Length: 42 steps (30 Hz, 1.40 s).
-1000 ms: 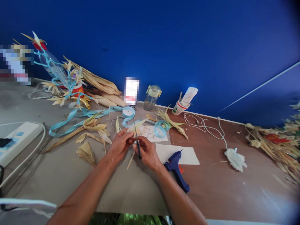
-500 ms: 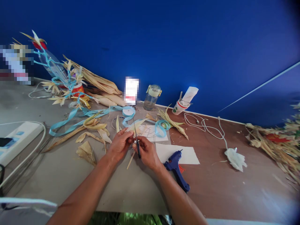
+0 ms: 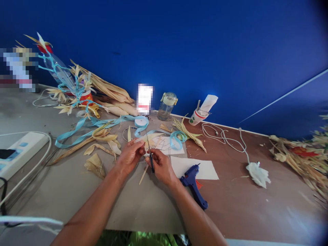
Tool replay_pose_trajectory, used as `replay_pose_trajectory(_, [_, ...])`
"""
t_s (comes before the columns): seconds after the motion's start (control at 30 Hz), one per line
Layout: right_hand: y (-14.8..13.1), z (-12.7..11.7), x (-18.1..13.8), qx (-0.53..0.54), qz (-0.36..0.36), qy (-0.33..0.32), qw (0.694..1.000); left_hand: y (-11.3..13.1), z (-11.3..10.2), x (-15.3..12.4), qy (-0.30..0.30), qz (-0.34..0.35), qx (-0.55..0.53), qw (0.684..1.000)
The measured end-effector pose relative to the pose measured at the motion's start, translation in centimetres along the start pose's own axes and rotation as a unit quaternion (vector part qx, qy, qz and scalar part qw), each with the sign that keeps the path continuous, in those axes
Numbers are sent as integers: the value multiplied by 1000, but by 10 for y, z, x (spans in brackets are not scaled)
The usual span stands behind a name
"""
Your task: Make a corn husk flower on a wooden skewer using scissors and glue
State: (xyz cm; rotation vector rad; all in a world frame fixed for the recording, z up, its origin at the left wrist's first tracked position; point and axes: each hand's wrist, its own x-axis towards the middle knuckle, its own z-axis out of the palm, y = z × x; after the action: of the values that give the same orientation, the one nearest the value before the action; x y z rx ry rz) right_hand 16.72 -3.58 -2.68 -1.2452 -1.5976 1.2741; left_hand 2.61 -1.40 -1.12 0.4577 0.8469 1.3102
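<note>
My left hand is closed, thumb and fingertips pinched on a pale piece of corn husk. My right hand grips a pair of scissors by its black handles, with the thin blades pointing away from me beside the husk. The fingers partly cover the husk's lower end. A thin stick lies under the hands on the grey table mat. Behind them, thin dark wires rest on a white paper, along with a loop of light-blue ribbon.
A blue glue gun lies right of my forearm. Dry husks and a blue ribbon roll spread at left. Along the blue wall stand a glass jar and a paper cup. A white power strip sits far left.
My left hand has shifted slightly, and the husk lies flatter and shows less above the fingers. The scissors stay in almost the same place. The whole view has moved slightly.
</note>
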Motion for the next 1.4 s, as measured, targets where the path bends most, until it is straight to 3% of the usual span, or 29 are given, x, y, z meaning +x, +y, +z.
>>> replay_pose_trajectory(0.3, [-4, 3, -1, 5, 9, -17, 1000, 4, 5, 0, 57, -4, -54, 997])
replay_pose_trajectory(0.5, [-3, 6, -2, 17, 16, -34, 999, 4, 3, 2, 57, 19, -61, 996])
replay_pose_trajectory(1.03, [2, 9, -2, -36, 10, -32, 999, -2, -8, 8, 78, 150, 142, 975])
replay_pose_trajectory(1.4, [-2, 9, -3, -64, -4, -43, 997, 2, -9, 9, 97, 187, 138, 968])
